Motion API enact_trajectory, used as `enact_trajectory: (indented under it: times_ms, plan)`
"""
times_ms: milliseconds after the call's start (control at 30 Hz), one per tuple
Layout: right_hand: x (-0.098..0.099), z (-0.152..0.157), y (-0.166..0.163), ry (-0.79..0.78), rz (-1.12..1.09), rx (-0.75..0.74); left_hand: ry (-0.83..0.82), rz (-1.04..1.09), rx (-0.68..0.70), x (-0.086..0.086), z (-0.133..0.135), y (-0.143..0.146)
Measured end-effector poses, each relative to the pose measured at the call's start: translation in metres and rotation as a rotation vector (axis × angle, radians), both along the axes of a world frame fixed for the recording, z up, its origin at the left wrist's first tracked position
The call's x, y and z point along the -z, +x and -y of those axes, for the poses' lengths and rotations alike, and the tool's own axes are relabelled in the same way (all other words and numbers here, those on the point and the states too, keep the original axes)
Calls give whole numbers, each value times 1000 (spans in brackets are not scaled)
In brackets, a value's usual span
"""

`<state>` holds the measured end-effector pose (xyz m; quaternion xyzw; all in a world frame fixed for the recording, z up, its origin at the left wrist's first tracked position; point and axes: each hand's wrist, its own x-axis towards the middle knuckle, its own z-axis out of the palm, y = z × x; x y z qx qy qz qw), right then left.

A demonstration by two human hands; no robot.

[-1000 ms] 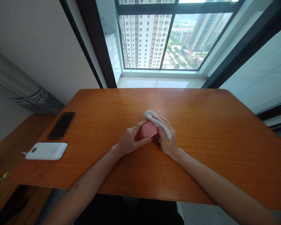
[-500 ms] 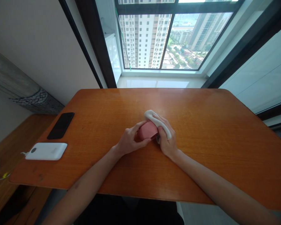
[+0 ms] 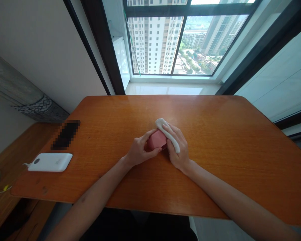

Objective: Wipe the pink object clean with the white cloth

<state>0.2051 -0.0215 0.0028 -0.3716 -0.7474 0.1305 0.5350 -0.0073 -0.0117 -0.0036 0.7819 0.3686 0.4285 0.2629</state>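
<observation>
Left hand (image 3: pixel 137 150) curves its thumb and fingers around a pink block-like object (image 3: pixel 156 140), gripping it from the left, as I see it from my end of the feed. Right hand (image 3: pixel 182 158) closes on a folded white cloth (image 3: pixel 168 134), pressing it against the object's right side. Compared with half a second ago, I find the left hand where it was, while the right thumb has slipped off the cloth's face to lie by the object, and the cloth's near end has shifted a little down and left; the flap that showed under the thumb is out of sight. Both hands work above the middle of the wooden table (image 3: pixel 228 160). Well to the left, I make out a white power bank (image 3: pixel 50 162) with a cord at its end, unmoved, and beyond it a black phone (image 3: pixel 65 135), now pixelated where it was clear before. Farther out stand a wooden bench (image 3: pixel 8 147), a grey curtain (image 3: pixel 30 93) and, past the table's far edge, a window (image 3: pixel 153 43) over tall buildings.
</observation>
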Motion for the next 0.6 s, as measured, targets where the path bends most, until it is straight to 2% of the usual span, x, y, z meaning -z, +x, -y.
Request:
enact_trajectory:
  times_ms: [100, 267, 467, 533, 600]
  plan:
    - [-1, 2, 0, 94, 79, -60, 17, 6, -11, 2, 0, 0]
    - [0, -4, 0, -98, -112, 34, -1, -25, -18, -3, 0, 1]
    - [-3, 3, 1, 179, 122, -84, 59, -20, -16, 1, 0, -1]
    - [-3, 2, 1, 128, 92, -70, 60, -23, -28, 1, 0, 0]
    - [-2, -1, 0, -2, -7, -17, 60, -31, -35, 0, -1, 0]
